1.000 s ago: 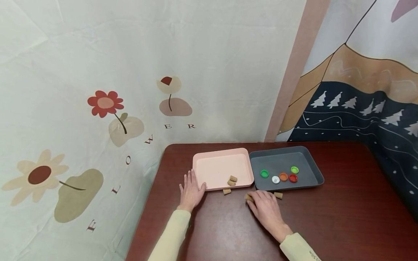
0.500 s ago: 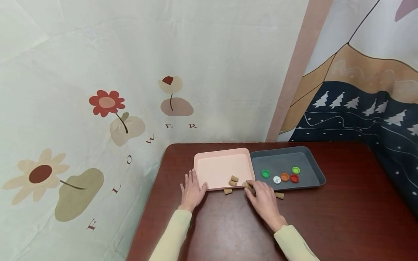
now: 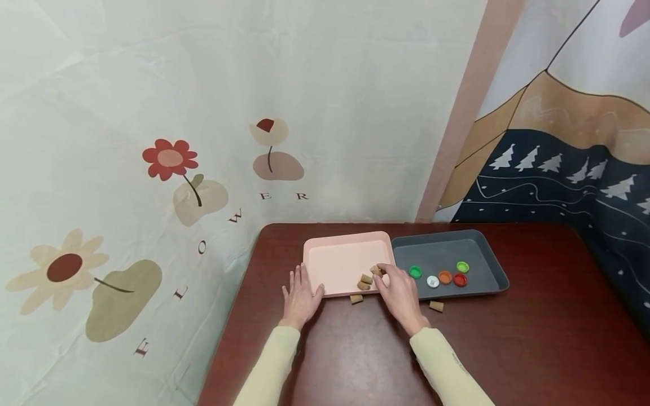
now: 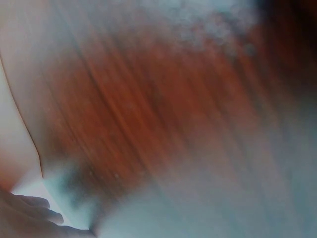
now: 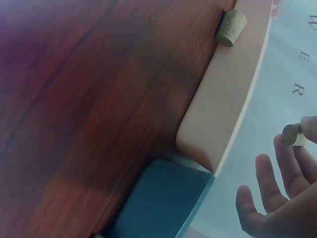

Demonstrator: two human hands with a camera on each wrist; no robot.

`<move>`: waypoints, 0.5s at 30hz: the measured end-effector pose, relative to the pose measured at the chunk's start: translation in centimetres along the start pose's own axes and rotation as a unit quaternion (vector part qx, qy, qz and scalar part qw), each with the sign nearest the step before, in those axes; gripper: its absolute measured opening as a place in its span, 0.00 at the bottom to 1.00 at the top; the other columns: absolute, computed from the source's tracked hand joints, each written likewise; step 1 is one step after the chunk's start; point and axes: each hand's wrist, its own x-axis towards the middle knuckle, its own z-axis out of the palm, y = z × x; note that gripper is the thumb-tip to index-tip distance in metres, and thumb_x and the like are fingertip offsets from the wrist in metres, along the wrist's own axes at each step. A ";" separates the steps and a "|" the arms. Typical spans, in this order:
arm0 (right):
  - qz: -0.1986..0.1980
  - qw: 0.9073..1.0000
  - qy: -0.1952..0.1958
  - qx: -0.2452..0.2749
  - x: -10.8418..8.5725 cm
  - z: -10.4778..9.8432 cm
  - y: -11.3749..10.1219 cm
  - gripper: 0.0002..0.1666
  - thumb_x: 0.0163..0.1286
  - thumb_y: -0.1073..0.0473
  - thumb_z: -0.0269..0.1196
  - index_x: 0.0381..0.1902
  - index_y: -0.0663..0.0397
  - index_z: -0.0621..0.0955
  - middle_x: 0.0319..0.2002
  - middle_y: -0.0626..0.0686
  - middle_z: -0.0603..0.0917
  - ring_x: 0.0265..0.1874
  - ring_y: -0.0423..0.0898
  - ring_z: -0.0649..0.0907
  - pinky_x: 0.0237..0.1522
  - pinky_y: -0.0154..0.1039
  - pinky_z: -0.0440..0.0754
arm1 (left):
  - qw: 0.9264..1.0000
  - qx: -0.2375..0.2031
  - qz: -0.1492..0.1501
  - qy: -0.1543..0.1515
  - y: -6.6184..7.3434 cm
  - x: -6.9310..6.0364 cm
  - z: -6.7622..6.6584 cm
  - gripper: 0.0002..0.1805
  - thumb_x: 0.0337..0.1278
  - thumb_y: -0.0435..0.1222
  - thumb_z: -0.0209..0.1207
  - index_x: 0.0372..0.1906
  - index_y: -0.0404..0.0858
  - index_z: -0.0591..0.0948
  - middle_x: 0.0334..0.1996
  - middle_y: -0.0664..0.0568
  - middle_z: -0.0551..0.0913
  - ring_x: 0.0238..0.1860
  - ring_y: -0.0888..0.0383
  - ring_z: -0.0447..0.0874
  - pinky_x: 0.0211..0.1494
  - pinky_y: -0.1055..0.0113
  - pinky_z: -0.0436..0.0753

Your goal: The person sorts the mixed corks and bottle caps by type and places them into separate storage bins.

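Observation:
My right hand (image 3: 401, 292) pinches a cork stopper (image 5: 294, 135) between thumb and finger, over the right part of the pink tray (image 3: 340, 254). Two more corks (image 3: 365, 279) lie inside that tray, close to the held one. At the tray's lower left corner rests my left hand (image 3: 301, 299), its fingers straight along the side and the thumb at the front edge. One cork (image 3: 356, 299) lies on the table against the pink tray's front wall. Another cork (image 3: 436, 306) is on the table in front of the grey tray (image 3: 477, 254).
In the grey tray, touching the pink one's right side, lie several bottle caps: a dark green cap (image 3: 415, 272), a white cap (image 3: 433, 281), an orange cap (image 3: 444, 277), a red cap (image 3: 460, 279) and a light green cap (image 3: 462, 267). A printed curtain (image 3: 355, 113) hangs behind the table (image 3: 355, 349).
My right hand has carried the cork from the table in front of the trays, up and left over the pink tray's rim. The left hand has stayed at the tray's corner.

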 end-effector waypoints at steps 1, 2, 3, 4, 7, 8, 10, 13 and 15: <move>0.005 1.000 -0.003 0.004 0.3 0.2 0.0 0.18 0.69 0.57 0.71 0.54 0.58 0.86 0.42 0.55 0.89 0.42 0.57 0.87 0.44 0.56 0.83 | 1.000 -0.001 0.000 0.001 0.0 0.0 0.0 0.50 0.70 0.57 0.52 0.83 0.33 0.48 0.81 0.35 0.53 0.82 0.37 0.46 0.74 0.27 0.51; 0.011 1.000 -0.008 0.007 0.5 0.5 0.0 0.18 0.69 0.57 0.71 0.54 0.58 0.86 0.43 0.56 0.89 0.43 0.57 0.87 0.45 0.55 0.83 | 1.000 -0.001 0.000 0.001 0.0 0.0 0.0 0.50 0.70 0.57 0.52 0.83 0.33 0.48 0.81 0.35 0.53 0.82 0.37 0.46 0.74 0.27 0.50; 0.016 1.000 -0.014 0.009 0.8 0.7 -0.1 0.17 0.70 0.57 0.71 0.54 0.58 0.86 0.43 0.56 0.89 0.43 0.57 0.87 0.45 0.55 0.83 | 1.000 -0.002 -0.001 0.001 0.0 0.1 0.0 0.50 0.70 0.57 0.52 0.83 0.33 0.47 0.81 0.35 0.53 0.82 0.37 0.46 0.74 0.27 0.50; 0.020 1.000 -0.021 0.009 1.0 1.0 0.0 0.17 0.70 0.57 0.70 0.54 0.58 0.86 0.44 0.56 0.89 0.44 0.56 0.87 0.46 0.55 0.83 | 1.000 -0.002 0.000 0.001 0.0 0.1 0.0 0.50 0.70 0.57 0.52 0.83 0.33 0.47 0.81 0.35 0.53 0.82 0.37 0.46 0.74 0.27 0.50; 0.028 0.999 -0.042 -0.001 1.6 1.7 0.2 0.17 0.71 0.56 0.69 0.54 0.58 0.86 0.46 0.56 0.88 0.45 0.55 0.87 0.47 0.54 0.84 | 1.000 0.000 0.002 0.005 -0.1 0.1 0.1 0.50 0.70 0.57 0.52 0.83 0.32 0.48 0.81 0.35 0.54 0.81 0.36 0.47 0.74 0.27 0.51; 0.028 0.998 -0.049 -0.008 1.8 2.0 0.3 0.17 0.71 0.56 0.69 0.54 0.58 0.86 0.45 0.57 0.88 0.43 0.55 0.87 0.46 0.53 0.84 | 1.000 0.002 0.003 0.005 -0.1 0.1 0.1 0.50 0.70 0.57 0.52 0.83 0.32 0.48 0.81 0.35 0.54 0.81 0.36 0.47 0.74 0.27 0.51; 0.021 0.998 -0.061 -0.026 2.1 2.4 0.5 0.15 0.71 0.57 0.69 0.52 0.58 0.86 0.44 0.56 0.88 0.41 0.54 0.87 0.43 0.53 0.84 | 1.000 0.004 0.003 0.006 -0.1 0.1 0.2 0.50 0.70 0.57 0.52 0.83 0.32 0.49 0.81 0.35 0.54 0.81 0.36 0.48 0.73 0.27 0.52; 0.003 0.995 -0.074 -0.060 2.4 2.8 0.8 0.13 0.70 0.58 0.70 0.49 0.59 0.86 0.39 0.56 0.87 0.37 0.54 0.86 0.39 0.52 0.84 | 1.000 0.004 0.003 0.003 0.0 0.1 0.1 0.50 0.70 0.57 0.52 0.83 0.33 0.48 0.81 0.35 0.54 0.81 0.36 0.48 0.74 0.27 0.52; -0.008 0.993 -0.080 -0.080 2.6 3.1 0.9 0.12 0.70 0.58 0.70 0.47 0.59 0.86 0.37 0.56 0.86 0.35 0.54 0.86 0.36 0.52 0.84 | 1.000 0.003 0.002 0.001 0.1 0.1 0.1 0.50 0.70 0.57 0.52 0.83 0.33 0.48 0.81 0.35 0.54 0.81 0.36 0.48 0.74 0.27 0.52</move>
